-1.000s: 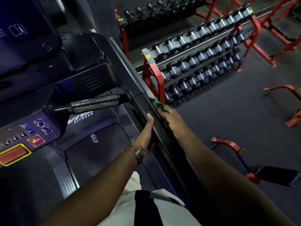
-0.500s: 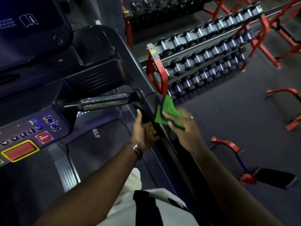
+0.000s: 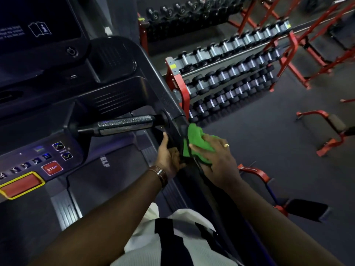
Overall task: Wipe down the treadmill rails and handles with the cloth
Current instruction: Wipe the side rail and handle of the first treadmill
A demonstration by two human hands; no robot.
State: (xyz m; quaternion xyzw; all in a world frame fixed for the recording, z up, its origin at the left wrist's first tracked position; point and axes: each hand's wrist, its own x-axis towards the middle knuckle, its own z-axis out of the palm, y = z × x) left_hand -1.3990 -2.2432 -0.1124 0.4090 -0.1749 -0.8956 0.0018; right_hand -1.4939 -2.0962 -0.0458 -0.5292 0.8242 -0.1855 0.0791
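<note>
The head camera looks down at two bare arms reaching out over a treadmill. The right hand (image 3: 217, 156) holds a green cloth (image 3: 196, 143). Its grip is closed on the cloth, with the thumb on one side and the fingers bent over the top. There is a ring on one finger. The cloth is bunched up and lies against the outer side of the black side rail (image 3: 176, 121), just past the spot where the shiny handle meets the rail.

The left hand (image 3: 169, 156) is on the inner side of the same rail. Its grip is wrapped round the rail, with the thumb pointing up along it. The two hands are very close, with the rail between them. A brown watch (image 3: 161, 174) sits on the left wrist.

The silver handle (image 3: 124, 124) sticks out sideways from the rail toward the middle of the treadmill. It looks bumpy and shiny. No hand touches it.

Below the handle is the control panel (image 3: 38, 162). It has a red STOP button (image 3: 52, 167), some small buttons, and a big red bar with a yellow edge (image 3: 21, 184). Above is a dark screen (image 3: 36, 25) with a little book sign on it. The dark treadmill belt (image 3: 107, 175) is down below the arms.

To the right of the treadmill stands a red rack (image 3: 177, 85) full of dumbbells (image 3: 230, 73) in rows. More red frames (image 3: 330, 131) stand on the dark floor (image 3: 269, 141). At the bottom, the person's white and dark clothes (image 3: 172, 242) show.
</note>
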